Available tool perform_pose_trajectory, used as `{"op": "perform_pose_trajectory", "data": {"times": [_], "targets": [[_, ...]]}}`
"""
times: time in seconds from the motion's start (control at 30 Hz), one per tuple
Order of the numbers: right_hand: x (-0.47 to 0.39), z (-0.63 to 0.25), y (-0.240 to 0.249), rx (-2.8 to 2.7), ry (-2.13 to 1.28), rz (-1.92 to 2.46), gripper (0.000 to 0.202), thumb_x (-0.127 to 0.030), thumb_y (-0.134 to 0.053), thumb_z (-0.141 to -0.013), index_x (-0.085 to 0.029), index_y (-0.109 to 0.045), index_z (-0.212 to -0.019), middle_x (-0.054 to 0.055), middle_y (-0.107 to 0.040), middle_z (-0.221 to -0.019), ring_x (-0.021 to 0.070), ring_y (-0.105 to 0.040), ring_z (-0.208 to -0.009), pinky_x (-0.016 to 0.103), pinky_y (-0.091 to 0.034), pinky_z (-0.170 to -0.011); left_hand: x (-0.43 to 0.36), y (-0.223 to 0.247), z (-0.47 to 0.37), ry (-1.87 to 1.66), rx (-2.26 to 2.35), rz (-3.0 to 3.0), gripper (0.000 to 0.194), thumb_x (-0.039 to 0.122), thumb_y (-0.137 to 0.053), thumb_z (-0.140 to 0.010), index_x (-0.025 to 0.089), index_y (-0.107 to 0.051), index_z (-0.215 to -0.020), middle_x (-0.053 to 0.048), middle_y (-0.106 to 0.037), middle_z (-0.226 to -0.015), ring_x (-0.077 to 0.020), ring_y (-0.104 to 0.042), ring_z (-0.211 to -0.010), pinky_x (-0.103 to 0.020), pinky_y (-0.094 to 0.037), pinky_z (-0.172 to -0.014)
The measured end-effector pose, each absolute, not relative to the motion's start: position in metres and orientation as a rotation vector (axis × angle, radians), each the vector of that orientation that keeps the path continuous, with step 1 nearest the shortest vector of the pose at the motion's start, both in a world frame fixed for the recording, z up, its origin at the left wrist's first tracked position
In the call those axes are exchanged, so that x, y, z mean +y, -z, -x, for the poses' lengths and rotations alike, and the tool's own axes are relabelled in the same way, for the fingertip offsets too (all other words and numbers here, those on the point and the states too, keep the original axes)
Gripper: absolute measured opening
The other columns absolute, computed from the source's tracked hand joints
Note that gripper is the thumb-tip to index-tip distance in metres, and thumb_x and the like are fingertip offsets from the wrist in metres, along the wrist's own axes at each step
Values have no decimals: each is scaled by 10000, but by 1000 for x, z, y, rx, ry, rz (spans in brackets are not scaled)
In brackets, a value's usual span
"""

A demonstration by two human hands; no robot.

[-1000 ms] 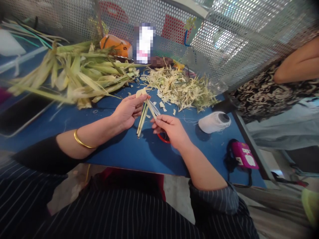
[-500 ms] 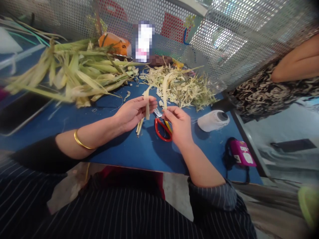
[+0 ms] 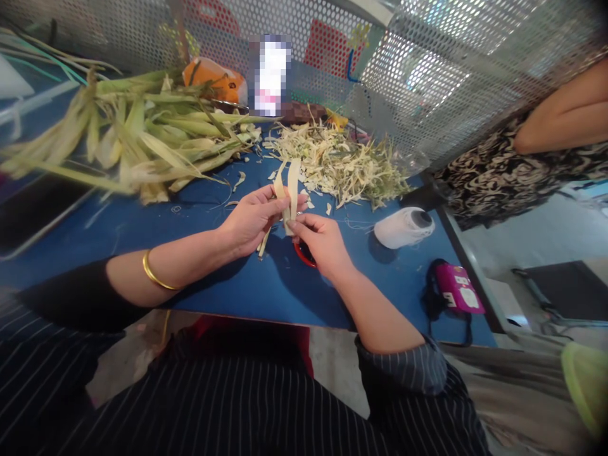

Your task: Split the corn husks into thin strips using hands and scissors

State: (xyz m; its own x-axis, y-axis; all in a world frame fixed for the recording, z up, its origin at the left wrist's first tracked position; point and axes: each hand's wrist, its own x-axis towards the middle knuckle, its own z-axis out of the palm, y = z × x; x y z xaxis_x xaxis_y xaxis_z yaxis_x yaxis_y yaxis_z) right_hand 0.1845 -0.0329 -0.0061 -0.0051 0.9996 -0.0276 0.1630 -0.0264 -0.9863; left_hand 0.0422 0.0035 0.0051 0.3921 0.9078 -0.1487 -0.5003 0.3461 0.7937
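Through the head camera I look down on two bare hands meeting over a blue table (image 3: 228, 282). The left hand (image 3: 254, 218) is turned partly palm-up, its thumb pressed towards the fingers, pinching a pale strip (image 3: 279, 182) that curves up past its fingertips. I see the right hand (image 3: 325, 240) just beside it, thumb and forefinger closed on the lower end of a second, wider pale band (image 3: 294, 177), which stands up between the hands and bends at its top. The strip and the band touch or overlap at the fingertips; I cannot tell which lies in front lower down. Below the left fingers I make out thin stalks (image 3: 263, 246); partly under the right hand, a red loop handle (image 3: 304, 254). Beyond the hands lie long husks (image 3: 156, 142) to the left and a heap of shreds (image 3: 342, 161) to the right. A white thread cone (image 3: 396, 231) lies right of the right hand.
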Motion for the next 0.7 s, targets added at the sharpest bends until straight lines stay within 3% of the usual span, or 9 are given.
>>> {"op": "perform_pose_trajectory", "data": {"times": [0.17,0.3,0.47,0.7], "targets": [[-34,-186,5,-1282,-1234,1294,209,-368,-698,-725,-188,-650,-631,-32,-575,-578,86,-487,-542,245,-464,-600,1,-5,-42,-937,635,-794,154,129,-603,-856,108,-670,-993,-105,-727,-972,-156,-686,-844,-261,-556,-728],[-33,-188,9,-1225,-1358,1256,209,-376,-712,-712,-183,-659,-651,-20,-599,-615,87,-513,-555,248,-469,-599,3,-3,-41,-946,682,-789,77,142,-618,-846,96,-676,-866,-83,-720,-830,-148,-672,-690,-278,-558,-646],[-29,-192,15,-1140,-1533,1175,198,-365,-711,-724,-173,-671,-694,-25,-606,-630,76,-544,-555,232,-466,-597,6,-4,-40,-937,713,-766,92,164,-609,-860,99,-673,-845,-99,-723,-848,-167,-682,-712,-306,-564,-654],[-32,-187,11,-1230,-1488,1183,254,-411,-677,-765,-169,-655,-691,-17,-607,-638,74,-545,-550,222,-456,-575,3,-7,-41,-949,721,-803,99,159,-591,-866,93,-651,-823,-86,-711,-788,-136,-647,-627,-261,-528,-585]]}}
